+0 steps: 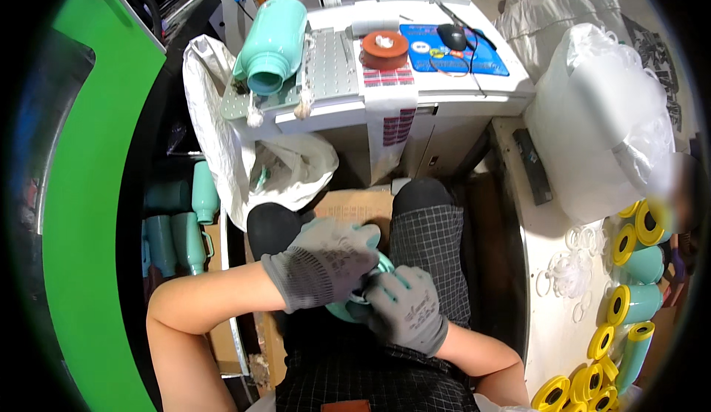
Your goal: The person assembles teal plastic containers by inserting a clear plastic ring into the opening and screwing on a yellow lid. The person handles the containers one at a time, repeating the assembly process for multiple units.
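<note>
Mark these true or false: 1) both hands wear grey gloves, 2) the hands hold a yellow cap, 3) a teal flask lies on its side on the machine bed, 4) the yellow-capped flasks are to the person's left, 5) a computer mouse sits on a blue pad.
1) True: left hand and right hand both wear grey gloves.
2) False: they grip a teal part over the lap.
3) True: the teal flask lies tilted on the perforated bed.
4) False: the yellow-capped flasks are to the right.
5) True: the mouse sits on the blue pad.
</note>
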The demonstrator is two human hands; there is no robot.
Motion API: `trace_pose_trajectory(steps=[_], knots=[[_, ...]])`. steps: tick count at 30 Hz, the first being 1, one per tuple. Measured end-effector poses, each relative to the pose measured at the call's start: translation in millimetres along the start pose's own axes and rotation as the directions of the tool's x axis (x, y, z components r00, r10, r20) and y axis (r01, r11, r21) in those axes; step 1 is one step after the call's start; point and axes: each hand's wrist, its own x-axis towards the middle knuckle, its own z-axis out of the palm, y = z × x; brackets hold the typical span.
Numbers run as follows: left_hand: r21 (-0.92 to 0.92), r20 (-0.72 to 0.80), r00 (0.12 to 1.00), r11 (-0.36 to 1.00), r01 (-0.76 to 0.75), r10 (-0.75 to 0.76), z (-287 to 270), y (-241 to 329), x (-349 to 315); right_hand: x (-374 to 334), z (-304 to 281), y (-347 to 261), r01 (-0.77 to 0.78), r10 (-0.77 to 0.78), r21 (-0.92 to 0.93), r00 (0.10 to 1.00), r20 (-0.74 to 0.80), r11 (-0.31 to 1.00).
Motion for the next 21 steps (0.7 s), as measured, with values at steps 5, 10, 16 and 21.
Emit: trace_pose_trajectory(steps=[5, 10, 16, 21], knots=[[0.054, -0.053, 0.997, 0.997, 0.055, -0.052, 6.7, 9.0, 8.3, -3.7, 9.6, -3.6, -0.056, 0.056, 0.004, 0.994, -0.097, 0.998], [-0.046, -0.265, 0.964, 0.999, 0.026, -0.037, 27.4, 10.8, 27.3, -15.6, 12.8, 4.4, -0.126, 0.123, -0.018, 0.985, -0.119, 0.992], [-0.337, -0.673, 0.718, 0.938, -0.084, -0.177, 94.6, 14.4, -4.2, -115.7, -26.0, 29.2, -0.415, 0.513, 0.322, 0.789, -0.34, 0.851], [-0.513, -0.441, 0.884, 0.852, -0.107, -0.154, 96.0, 55.8, 8.5, -142.7, -66.8, 12.6, -0.756, 0.833, 0.654, 0.369, 0.413, 0.01]])
